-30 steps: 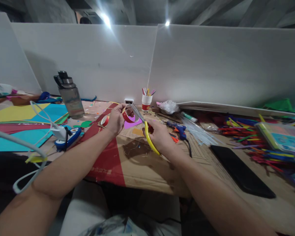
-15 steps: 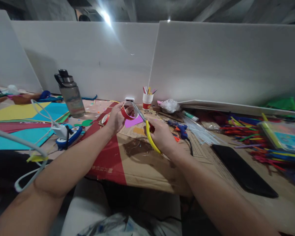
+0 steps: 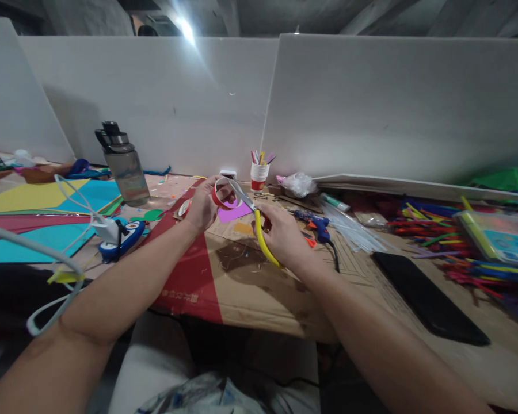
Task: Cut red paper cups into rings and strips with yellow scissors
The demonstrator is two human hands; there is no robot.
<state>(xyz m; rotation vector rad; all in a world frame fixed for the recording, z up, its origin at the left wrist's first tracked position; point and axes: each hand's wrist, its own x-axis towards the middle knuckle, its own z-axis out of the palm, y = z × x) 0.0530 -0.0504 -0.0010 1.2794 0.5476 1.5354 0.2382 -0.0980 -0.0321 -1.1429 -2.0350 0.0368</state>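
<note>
My left hand [image 3: 202,208] is closed on a ring cut from a paper cup [image 3: 218,200], red outside and white inside, held up above the cardboard. My right hand [image 3: 285,234] grips scissors [image 3: 263,242] by their yellow handles. Their metal blades point up and left and meet the ring's upper edge; whether they are cutting through it I cannot tell. Below and behind the ring lies a sheet of purple paper [image 3: 233,214]. Another red-and-white round piece [image 3: 184,209] rests left of my left hand.
Stacked paper cups [image 3: 259,177] with pens stand behind. At right are a blue glue gun [image 3: 322,228], clear sticks [image 3: 349,227], a black phone-like slab [image 3: 427,299] and colourful pipe cleaners [image 3: 427,221]. A water bottle [image 3: 127,172] and coloured sheets [image 3: 30,244] occupy the left.
The ring and the scissors' blades have tilted slightly in my hands. Both hands stay almost in the same place.
</note>
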